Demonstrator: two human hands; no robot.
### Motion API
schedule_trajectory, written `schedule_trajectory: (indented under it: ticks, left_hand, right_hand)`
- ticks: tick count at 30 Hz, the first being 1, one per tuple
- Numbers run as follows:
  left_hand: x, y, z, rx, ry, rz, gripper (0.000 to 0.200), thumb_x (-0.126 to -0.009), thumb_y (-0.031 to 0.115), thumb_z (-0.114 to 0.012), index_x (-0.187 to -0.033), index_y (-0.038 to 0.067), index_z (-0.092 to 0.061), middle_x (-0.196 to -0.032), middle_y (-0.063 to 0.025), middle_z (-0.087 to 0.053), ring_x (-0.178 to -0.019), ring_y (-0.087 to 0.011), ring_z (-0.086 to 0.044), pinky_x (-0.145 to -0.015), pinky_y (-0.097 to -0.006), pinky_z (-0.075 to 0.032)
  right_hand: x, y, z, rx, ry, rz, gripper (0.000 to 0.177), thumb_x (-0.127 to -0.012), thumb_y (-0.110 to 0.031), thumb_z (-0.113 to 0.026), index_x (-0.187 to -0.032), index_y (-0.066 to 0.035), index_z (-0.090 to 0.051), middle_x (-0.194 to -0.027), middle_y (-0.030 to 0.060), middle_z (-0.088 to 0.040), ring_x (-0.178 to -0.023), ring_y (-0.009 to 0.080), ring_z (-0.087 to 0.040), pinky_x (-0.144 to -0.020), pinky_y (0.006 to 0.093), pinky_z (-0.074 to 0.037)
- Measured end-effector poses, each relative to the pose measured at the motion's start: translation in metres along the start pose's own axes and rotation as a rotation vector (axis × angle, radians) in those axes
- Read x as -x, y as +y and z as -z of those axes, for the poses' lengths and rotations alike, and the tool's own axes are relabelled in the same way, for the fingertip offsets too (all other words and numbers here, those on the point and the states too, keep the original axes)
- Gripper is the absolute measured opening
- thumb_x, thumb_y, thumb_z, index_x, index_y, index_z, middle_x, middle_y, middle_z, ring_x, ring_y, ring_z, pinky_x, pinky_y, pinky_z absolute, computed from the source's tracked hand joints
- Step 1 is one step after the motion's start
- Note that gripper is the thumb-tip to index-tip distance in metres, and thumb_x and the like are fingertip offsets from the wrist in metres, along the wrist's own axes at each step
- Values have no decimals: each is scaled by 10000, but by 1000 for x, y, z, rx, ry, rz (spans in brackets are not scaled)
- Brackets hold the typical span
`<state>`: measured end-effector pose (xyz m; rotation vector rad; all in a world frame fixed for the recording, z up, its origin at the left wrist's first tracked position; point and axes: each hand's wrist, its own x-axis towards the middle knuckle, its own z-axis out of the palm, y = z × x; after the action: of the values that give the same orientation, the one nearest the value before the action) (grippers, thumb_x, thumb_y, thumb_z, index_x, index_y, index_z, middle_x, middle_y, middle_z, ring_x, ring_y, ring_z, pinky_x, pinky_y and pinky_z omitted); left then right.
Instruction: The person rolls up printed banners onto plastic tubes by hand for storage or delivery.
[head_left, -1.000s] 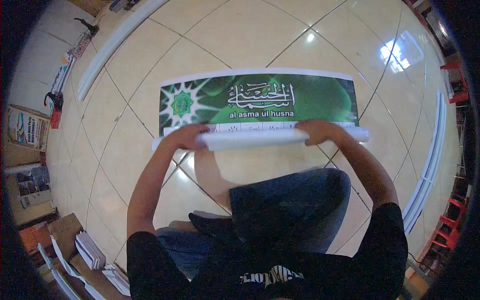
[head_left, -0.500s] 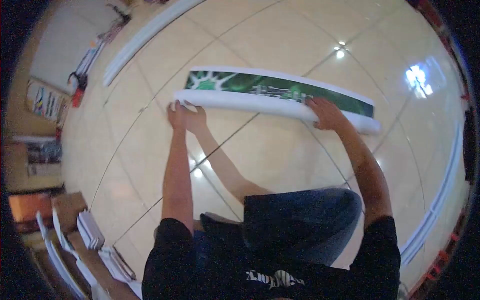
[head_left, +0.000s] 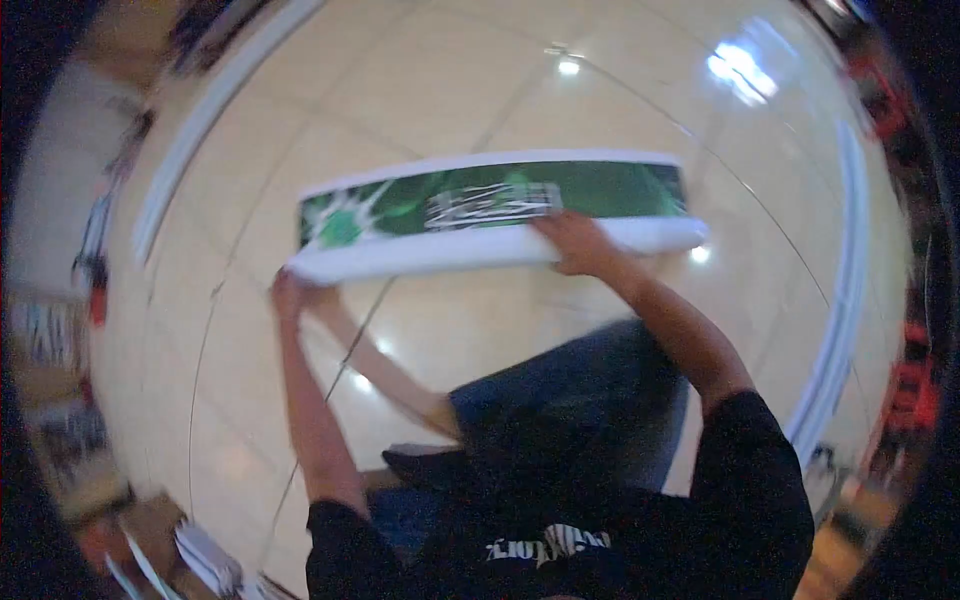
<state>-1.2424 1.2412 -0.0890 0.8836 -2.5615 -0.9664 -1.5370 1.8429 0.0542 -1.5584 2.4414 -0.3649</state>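
Note:
A partly rolled printed banner (head_left: 620,195) lies across the tile floor ahead of me, its green face with white lettering and a white splash-shaped design turned up. Its near side forms a white roll (head_left: 430,256). At the roll's left end my left hand (head_left: 287,290) is closed on the edge; its fingers are blurred and partly hidden. Right of the middle, my right hand (head_left: 575,243) grips the roll from above, with the fingers bent over it onto the printed side.
Glossy beige tiles (head_left: 480,340) surround the banner. Long white strips lie at the left (head_left: 190,140) and right (head_left: 840,290). Red items (head_left: 912,390) line the right edge. Cartons (head_left: 150,530) and stacked white pieces (head_left: 210,560) stand at the lower left.
The view has turned, so the banner and both hands appear farther left and the banner slants the other way. Both hands remain on the roll.

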Motion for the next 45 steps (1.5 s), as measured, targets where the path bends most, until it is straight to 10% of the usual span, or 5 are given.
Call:
schedule_trajectory:
  ticks: [12, 19, 21, 35, 45]
  left_hand:
    - [63, 188, 25, 83, -89, 417, 411, -851, 280, -646, -1130, -21, -610, -959, -165, -660, -863, -219, -637, -755, -337, -503]
    - [121, 156, 15, 317, 172, 438, 362, -904, 268, -597, -1110, -29, -602, -1018, -120, -631, -916, -185, -580, -790, -322, -478]
    - [137, 203, 18, 403, 166, 389, 355, -929, 288, -565, -1117, -12, -597, -1004, -66, -628, -896, -143, -569, -793, -287, -467]
    - [169, 176, 5, 1032, 349, 254, 378, -971, 187, -374, -1284, -7, -461, -1231, -131, -542, -1145, -230, -525, -964, -360, -425]
    - [213, 213, 21, 816, 614, 372, 259, -929, 227, -539, -1040, -7, -559, -930, -77, -599, -903, -167, -583, -807, -291, -476]
  right_hand:
    - [-26, 2, 32, -53, -384, 48, 752, -646, -358, -749, -1299, -121, -462, -1212, 172, -540, -1126, 334, -533, -918, 479, -456]
    - [156, 182, 20, 229, 692, -851, 554, -813, -222, -624, -1296, -10, -453, -1257, 215, -527, -1206, 344, -463, -1027, 419, -365]
    - [203, 218, 12, -542, 683, -1089, 497, -901, -313, -574, -1285, -8, -489, -1241, 192, -547, -1139, 272, -521, -960, 366, -414]
    - [140, 247, 28, -40, 296, -937, 466, -858, -375, -578, -1051, 46, -626, -926, 208, -670, -864, 224, -661, -774, 341, -508]
    - [179, 230, 43, -1003, 324, -870, 410, -911, -301, -586, -1176, 10, -558, -1075, 83, -600, -965, 188, -577, -824, 324, -470]
